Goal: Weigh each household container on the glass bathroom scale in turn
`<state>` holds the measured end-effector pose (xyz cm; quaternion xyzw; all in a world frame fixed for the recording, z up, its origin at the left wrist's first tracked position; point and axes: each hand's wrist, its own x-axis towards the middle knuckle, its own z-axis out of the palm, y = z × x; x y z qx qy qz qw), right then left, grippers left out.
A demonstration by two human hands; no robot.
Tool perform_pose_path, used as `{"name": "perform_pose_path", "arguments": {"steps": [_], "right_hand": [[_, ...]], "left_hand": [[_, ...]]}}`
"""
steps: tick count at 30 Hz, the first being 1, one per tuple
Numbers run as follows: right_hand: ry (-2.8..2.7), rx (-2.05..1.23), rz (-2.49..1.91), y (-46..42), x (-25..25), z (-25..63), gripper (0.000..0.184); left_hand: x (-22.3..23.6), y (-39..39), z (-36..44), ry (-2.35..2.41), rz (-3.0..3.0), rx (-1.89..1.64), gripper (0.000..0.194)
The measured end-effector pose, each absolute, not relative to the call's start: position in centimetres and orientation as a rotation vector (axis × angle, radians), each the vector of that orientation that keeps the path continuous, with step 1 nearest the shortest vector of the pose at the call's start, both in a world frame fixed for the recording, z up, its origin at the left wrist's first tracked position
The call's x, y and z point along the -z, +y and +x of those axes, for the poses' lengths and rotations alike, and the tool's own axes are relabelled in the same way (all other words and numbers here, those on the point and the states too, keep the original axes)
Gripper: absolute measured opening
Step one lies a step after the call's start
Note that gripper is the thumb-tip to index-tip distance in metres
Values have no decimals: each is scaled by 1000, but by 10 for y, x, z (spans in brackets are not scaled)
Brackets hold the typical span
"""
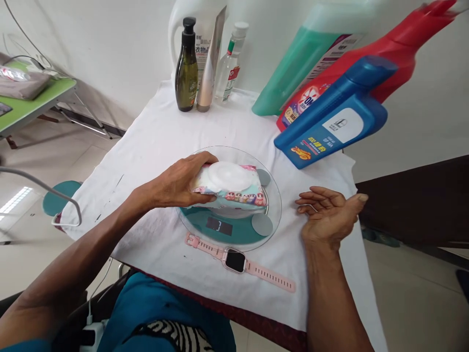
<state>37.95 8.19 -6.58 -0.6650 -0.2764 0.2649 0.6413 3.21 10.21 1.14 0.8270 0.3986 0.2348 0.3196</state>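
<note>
My left hand (186, 182) grips the left end of a pack of wet wipes (242, 198), thumb on the near side and fingers behind. The pack has a white lid and a row of small cartoon figures along its side. It is over a round glass scale (194, 222) with a teal face and a small dark display; whether it rests on the glass I cannot tell. My right hand (326, 215) is at the right of the scale, palm turned inward, fingers apart, holding nothing. Just in front of the scale lies a pink smartwatch (234, 260), its strap stretched out.
Along the wall stand a dark pump bottle (186, 68), a tube (210, 73) and a clear bottle (227, 68). Behind my right hand are a green jug (293, 68), a red bottle (330, 73) and a blue bottle (330, 117). White cloth (146, 146) covers the table.
</note>
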Motion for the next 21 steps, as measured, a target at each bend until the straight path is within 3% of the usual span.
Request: {"name": "perform_pose_path", "arguments": {"steps": [5, 10, 13, 21], "right_hand": [[-614, -635, -1560, 83, 63, 378, 68], [-597, -641, -1607, 84, 59, 378, 65], [-592, -645, -1609, 84, 62, 379, 57], [-935, -706, -1567, 48, 44, 376, 40]], "left_hand": [[-16, 114, 20, 930, 2073, -626, 83], [6, 139, 25, 1086, 1687, -1172, 57], [36, 154, 26, 1332, 1499, -1487, 54], [74, 173, 11, 1545, 1402, -1443, 57]]}}
